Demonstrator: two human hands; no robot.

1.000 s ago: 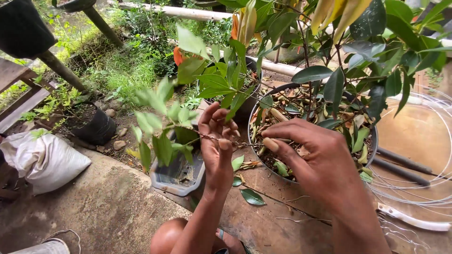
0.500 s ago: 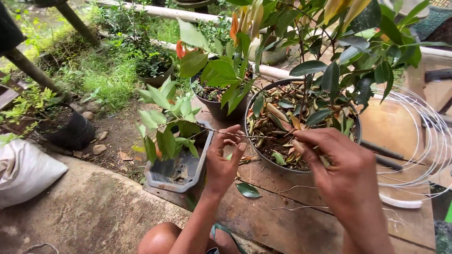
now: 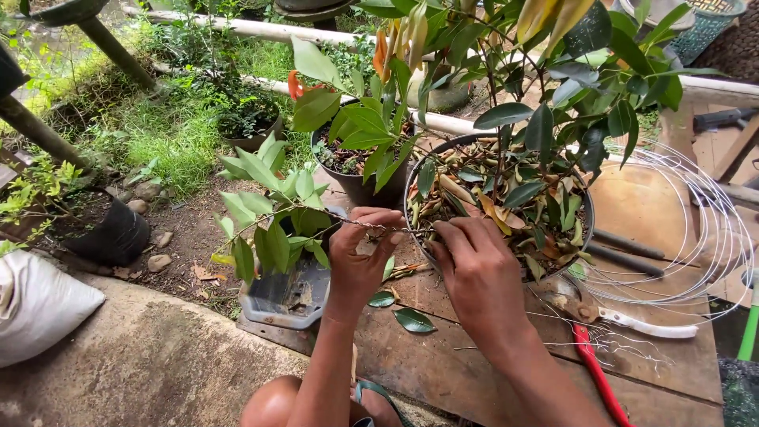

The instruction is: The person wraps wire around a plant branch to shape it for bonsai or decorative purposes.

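Left hand (image 3: pixel 360 253): fingers pinching wire (image 3: pixel 371 227) – taut.
Right hand (image 3: pixel 478 273): fingers curled on wire at pot (image 3: pixel 415 178) rim – grip hidden.

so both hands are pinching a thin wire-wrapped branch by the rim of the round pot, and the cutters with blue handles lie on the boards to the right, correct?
Not quite: the cutters have one red and one white handle, not blue, as the head view shows. The rest holds: the left hand and right hand pinch the thin wire-wrapped branch by the rim of the round pot, and the cutters lie on the boards to the right.
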